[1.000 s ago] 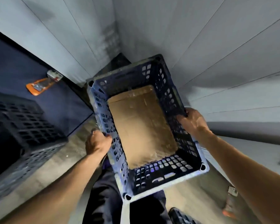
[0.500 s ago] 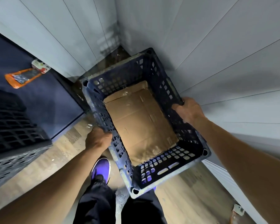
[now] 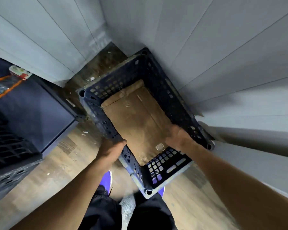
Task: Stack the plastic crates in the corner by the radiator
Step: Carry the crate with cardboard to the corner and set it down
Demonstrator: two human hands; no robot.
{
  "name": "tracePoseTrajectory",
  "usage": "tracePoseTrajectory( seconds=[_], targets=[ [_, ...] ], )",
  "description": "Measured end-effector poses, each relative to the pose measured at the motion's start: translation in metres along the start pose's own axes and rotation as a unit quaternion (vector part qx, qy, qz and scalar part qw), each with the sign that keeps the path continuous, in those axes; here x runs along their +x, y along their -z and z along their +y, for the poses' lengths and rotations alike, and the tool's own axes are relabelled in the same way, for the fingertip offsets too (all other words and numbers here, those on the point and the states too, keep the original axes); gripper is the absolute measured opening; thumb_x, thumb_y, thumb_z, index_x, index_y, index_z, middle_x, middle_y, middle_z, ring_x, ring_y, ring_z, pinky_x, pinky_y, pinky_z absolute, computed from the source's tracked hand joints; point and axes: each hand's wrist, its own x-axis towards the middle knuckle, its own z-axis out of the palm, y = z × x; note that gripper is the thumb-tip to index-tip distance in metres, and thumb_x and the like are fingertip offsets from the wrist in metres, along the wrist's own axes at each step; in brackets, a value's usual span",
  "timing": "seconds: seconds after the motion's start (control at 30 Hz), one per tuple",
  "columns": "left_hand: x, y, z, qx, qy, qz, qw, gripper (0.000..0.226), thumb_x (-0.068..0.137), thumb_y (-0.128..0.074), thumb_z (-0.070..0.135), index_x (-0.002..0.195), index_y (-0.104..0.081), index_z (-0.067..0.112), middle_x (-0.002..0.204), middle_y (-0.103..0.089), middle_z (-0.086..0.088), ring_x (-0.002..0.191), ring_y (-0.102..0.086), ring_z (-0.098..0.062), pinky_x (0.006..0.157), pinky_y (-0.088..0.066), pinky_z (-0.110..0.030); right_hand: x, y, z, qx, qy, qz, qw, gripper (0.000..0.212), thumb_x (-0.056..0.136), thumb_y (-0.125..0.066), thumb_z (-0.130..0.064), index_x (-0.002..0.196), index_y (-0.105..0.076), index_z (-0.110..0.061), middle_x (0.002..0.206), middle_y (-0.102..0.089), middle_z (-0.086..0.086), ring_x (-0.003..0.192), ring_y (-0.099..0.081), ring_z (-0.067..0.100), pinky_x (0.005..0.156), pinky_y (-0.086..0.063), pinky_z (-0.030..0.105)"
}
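We hold blue crate [image 3: 105, 125], cardboard sheet [image 3: 136, 120] inside, at frame centre near corner: left hand [image 3: 111, 149] grasps left rim, right hand [image 3: 178, 138] grasps right rim. On floor or not: cannot tell. Black crate [image 3: 8, 155], left edge, not yet stacked.

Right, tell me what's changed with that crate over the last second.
The blue crate has dropped lower and further into the corner between the white walls. Both hands slid back along its long sides toward the near end: the left hand grips the left rim, the right hand holds the right wall. Unchanged: neither hand let go, the cardboard sheet lies in its bottom, the black crate stands at left.
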Motion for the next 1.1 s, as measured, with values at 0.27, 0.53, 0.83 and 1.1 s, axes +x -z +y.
tracePoseTrajectory(
  seconds=[0.27,0.53,0.83,1.1],
  targets=[
    [-0.027,-0.022,-0.012,0.364,-0.254,0.114,0.889,0.074,0.081,-0.072,0.027,0.144,-0.034,0.018,0.149,-0.025,-0.01,0.135,-0.032,-0.029,0.097,-0.045,-0.037,-0.033,-0.052,0.016,0.035,0.062,0.014,0.997,0.055,0.089,-0.056,-0.039,0.142,-0.045,-0.028,0.14,-0.052,0.009,0.126,-0.05,0.025,0.103,-0.041,0.028],
    [-0.026,-0.019,-0.025,0.546,-0.368,0.001,0.752,0.047,0.084,-0.069,0.03,0.129,-0.055,0.028,0.131,-0.053,0.002,0.129,-0.043,-0.021,0.11,-0.031,-0.034,-0.067,-0.091,0.01,0.069,0.038,0.037,0.996,0.056,0.088,-0.054,-0.043,0.141,-0.045,-0.027,0.139,-0.055,0.007,0.128,-0.05,0.026,0.104,-0.042,0.03],
    [0.02,-0.008,-0.041,0.634,-0.42,-0.039,0.648,0.049,0.088,-0.061,0.048,0.134,-0.051,0.033,0.139,-0.05,0.006,0.136,-0.037,-0.015,0.12,-0.008,-0.035,-0.083,-0.201,-0.014,0.034,0.06,0.042,0.997,0.066,0.089,-0.06,-0.044,0.146,-0.034,-0.023,0.139,-0.05,0.009,0.129,-0.043,0.031,0.104,-0.038,0.036],
    [0.02,-0.034,-0.031,0.709,-0.398,-0.009,0.583,0.05,0.093,-0.046,0.06,0.132,-0.054,0.03,0.133,-0.056,-0.002,0.125,-0.05,-0.022,0.106,-0.029,-0.034,-0.081,-0.216,-0.007,-0.105,0.073,0.066,0.99,0.07,0.095,-0.039,-0.017,0.156,-0.003,-0.02,0.136,-0.053,0.008,0.124,-0.048,0.03,0.103,-0.033,0.038]
  ],
)
